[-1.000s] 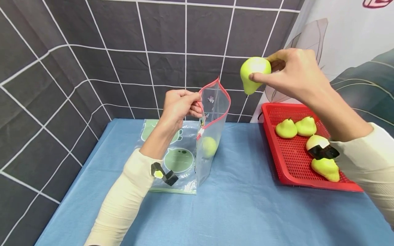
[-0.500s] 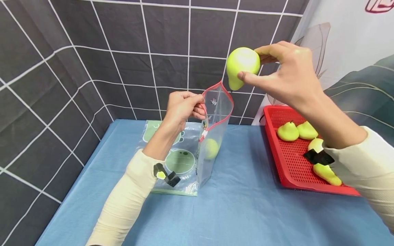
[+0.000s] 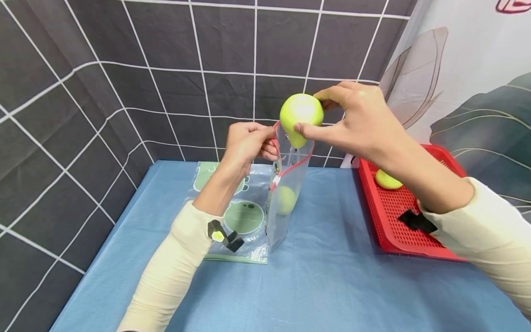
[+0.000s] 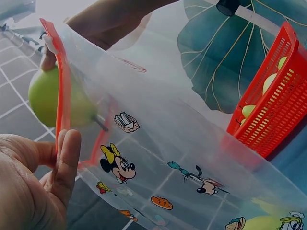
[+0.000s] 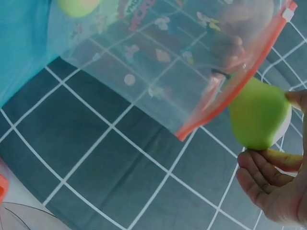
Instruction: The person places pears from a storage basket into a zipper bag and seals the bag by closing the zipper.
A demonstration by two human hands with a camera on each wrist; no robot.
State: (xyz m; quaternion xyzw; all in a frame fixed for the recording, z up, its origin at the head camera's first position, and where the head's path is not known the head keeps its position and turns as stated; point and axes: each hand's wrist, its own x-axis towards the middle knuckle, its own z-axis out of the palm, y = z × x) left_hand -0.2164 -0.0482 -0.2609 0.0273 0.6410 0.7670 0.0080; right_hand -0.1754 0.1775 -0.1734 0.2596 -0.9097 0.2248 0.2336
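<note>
My right hand [image 3: 356, 115] grips a yellow-green pear [image 3: 301, 115], stem end down, at the mouth of a clear zip bag [image 3: 277, 230]. In the right wrist view the pear [image 5: 261, 115] has its narrow end just at the red-orange zip edge [image 5: 240, 91]. With thumb and fingers my left hand [image 3: 246, 145] pinches the bag's rim on the left side. The left wrist view shows cartoon prints on the bag [image 4: 158, 158], and the left hand [image 4: 38, 177] at its zip strip. Another pear [image 3: 286, 199] lies inside, low down, seen through the plastic.
A red perforated basket [image 3: 386, 235] stands at the right, holding several pears [image 3: 387, 179], partly covered by the right arm. Flat on the blue tablecloth [image 3: 323, 286] lies another clear bag [image 3: 244, 216] with green prints. A dark tiled-pattern curtain [image 3: 224, 46] rises behind.
My right hand has carried the pear leftward, then down, from above the basket side to the bag's mouth. The left hand keeps its grip on the rim, nearly still.
</note>
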